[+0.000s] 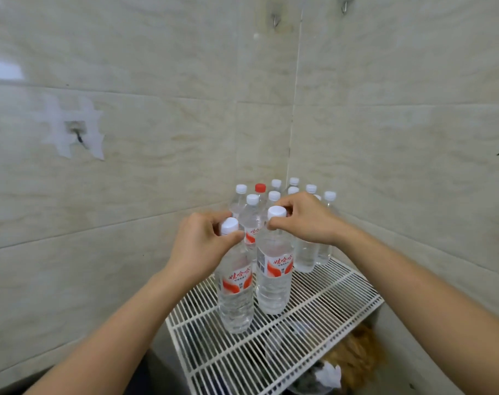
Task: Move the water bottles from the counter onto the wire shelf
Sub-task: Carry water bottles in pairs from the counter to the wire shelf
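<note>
Two clear water bottles with white caps and red labels stand upright on the white wire shelf [322, 309]. My left hand [202, 240] grips the neck of the left bottle [236, 297] just under its cap. My right hand [305, 220] pinches the neck of the right bottle [274, 280] below its cap. Behind them, in the wall corner, several more bottles [308, 252] stand on the shelf, one with a red cap [260, 187].
Tiled walls meet in a corner behind the shelf. Metal hooks [276, 19] hang high on the wall, another hook [78, 136] at left. Under the shelf lie a brownish thing [353, 354] and crumpled white material [332, 376]. The shelf's front part is bare wire.
</note>
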Tool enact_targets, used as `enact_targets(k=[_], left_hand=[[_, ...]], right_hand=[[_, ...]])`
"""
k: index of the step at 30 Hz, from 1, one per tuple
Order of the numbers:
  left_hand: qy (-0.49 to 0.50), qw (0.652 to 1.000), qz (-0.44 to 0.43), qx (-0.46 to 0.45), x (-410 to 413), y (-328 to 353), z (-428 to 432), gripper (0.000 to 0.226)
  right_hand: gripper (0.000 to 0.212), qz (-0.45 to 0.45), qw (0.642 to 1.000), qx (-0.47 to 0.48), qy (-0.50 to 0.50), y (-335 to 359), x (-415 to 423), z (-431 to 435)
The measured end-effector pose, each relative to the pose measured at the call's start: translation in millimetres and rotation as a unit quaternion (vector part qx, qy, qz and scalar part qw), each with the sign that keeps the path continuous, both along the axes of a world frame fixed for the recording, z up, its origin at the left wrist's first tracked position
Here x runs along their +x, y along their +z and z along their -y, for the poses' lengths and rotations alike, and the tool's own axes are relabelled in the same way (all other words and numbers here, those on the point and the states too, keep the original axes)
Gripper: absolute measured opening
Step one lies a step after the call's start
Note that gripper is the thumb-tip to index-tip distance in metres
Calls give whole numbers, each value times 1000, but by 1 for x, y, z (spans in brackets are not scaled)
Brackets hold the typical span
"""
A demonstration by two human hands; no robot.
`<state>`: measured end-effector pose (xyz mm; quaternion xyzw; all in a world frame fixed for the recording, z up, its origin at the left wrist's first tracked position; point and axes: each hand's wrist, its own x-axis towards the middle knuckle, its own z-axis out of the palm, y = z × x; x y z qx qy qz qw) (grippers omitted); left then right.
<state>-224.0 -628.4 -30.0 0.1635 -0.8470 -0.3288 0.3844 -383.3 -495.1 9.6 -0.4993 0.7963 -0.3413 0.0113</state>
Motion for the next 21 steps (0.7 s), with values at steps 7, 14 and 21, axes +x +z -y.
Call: enact_targets(k=[7,14,21], left_hand=[[56,998,18,16,-83,-16,3,26],[87,995,24,36,-130,-17,-3,6],[101,993,40,50,-153,-19,-3,8]], right_hand=[[35,-24,996,67,61,-7,-83,15],[28,-17,991,86,99,-15,-136,29],[29,17,991,84,102,-22,-160,42]])
